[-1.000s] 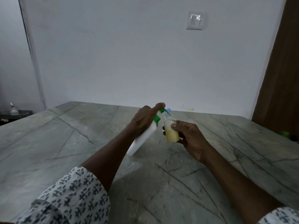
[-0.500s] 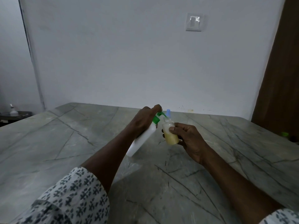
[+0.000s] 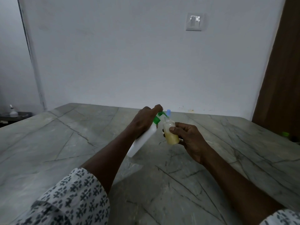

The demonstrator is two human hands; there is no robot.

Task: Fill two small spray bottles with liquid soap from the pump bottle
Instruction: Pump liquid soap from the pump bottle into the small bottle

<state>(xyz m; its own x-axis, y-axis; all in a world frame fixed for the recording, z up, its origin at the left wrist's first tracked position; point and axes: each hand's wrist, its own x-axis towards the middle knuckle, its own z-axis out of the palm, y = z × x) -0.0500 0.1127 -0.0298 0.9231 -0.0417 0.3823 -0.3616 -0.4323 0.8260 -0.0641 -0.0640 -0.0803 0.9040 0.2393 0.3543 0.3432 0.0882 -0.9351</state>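
Observation:
My left hand (image 3: 142,121) grips a white pump bottle (image 3: 142,142) with a green pump head (image 3: 158,117). The bottle leans to the right, its base near the table, and my forefinger presses on the pump top. My right hand (image 3: 186,137) holds a small clear spray bottle (image 3: 170,133), uncapped and partly full of yellowish soap. Its mouth sits right under the green nozzle. Behind it a pale blue cap (image 3: 168,112) peeks out; what it belongs to is hidden.
A grey marble table (image 3: 81,143) with dark veins runs to the white wall. At the right edge lies a small green object (image 3: 284,134) by a brown door. At the far left, a small white bottle (image 3: 12,111) stands on a dark shelf.
Both hands and the two bottles have risen slightly in view; the pump nozzle stays over the small bottle's mouth. The grips are unchanged.

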